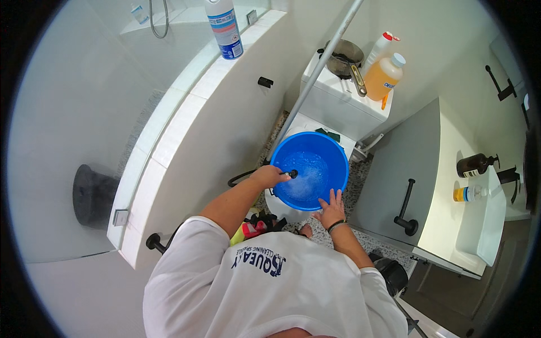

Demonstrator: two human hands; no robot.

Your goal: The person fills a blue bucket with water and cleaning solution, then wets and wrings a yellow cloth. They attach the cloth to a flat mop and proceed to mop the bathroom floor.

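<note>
A blue plastic bucket (338, 145) rests on the toilet (281, 208). Frothy, bubbling water (302, 177) lies in its bottom. My left hand (269, 176) reaches over the bucket's left rim, closed around a black handheld spray nozzle (291, 173) that points into the water. From it a black hose (239, 177) curves away beside the half wall. My right hand (332, 209) lies against the near right rim, fingers spread and their tips reaching over the edge. Behind the bucket, dark green scouring pads (329, 134) sit on the toilet.
A grey pole (312, 78) leans beside the bucket. On the cistern (342, 98) stand a saucepan (344, 59), a white bottle (377, 50) and an orange-liquid bottle (382, 78). A spray can (225, 29) tops the half wall (177, 114). The vanity (393, 169) stands right; cleaning gear (255, 228) lies near my feet.
</note>
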